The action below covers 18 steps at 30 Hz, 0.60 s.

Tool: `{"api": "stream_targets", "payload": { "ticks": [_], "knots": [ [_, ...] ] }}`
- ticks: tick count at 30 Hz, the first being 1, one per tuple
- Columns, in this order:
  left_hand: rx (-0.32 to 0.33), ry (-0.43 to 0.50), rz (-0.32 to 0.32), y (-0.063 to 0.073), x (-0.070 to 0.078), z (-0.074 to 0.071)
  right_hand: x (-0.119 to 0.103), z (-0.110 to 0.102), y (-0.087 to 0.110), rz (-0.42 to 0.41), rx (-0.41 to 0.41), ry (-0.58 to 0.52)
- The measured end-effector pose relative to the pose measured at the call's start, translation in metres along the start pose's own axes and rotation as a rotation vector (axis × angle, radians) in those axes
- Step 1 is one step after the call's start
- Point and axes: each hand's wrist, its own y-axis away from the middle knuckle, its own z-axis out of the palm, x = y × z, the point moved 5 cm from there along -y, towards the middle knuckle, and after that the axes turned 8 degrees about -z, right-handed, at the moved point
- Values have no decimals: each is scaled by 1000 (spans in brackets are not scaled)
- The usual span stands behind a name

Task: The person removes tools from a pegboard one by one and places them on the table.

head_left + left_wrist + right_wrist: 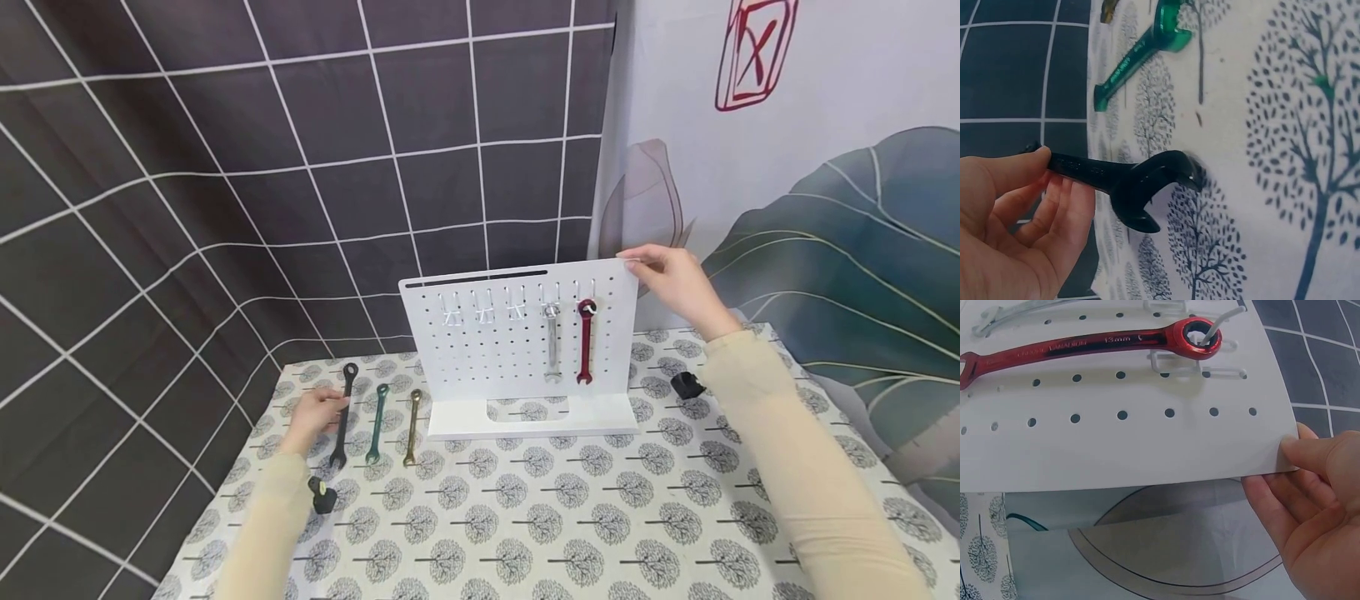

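My left hand [313, 417] pinches a black combination wrench [343, 421] by its shaft, at the left of the table; its open end [1147, 187] faces the left wrist camera. To its right lie a green wrench [377, 423] and a gold wrench [412, 427]. With thumb and fingers, my right hand [670, 279] grips the upper right corner of a white pegboard [487, 358]. On the board's hooks hang a silver wrench [552, 342] and a red ratcheting wrench [586, 342], marked 13mm in the right wrist view.
Three white hooks [485, 308] on the pegboard's left side carry nothing. A tree-patterned cloth [540, 525] covers the table. Behind stand a dark grid-patterned curtain [300, 167] and a pale leaf-printed one [847, 275]. Black devices [322, 497] sit by the wrists.
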Motion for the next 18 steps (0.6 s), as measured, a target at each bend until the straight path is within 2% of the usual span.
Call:
{"api": "stream_targets", "payload": {
  "ticks": [6,18],
  "knots": [
    [10,-16,-12,-9,-8,1,-1,0,1,1,4,-1],
    [32,-53,-38,-16,-20,4,0,0,1,4,-4,-15]
  ]
}}
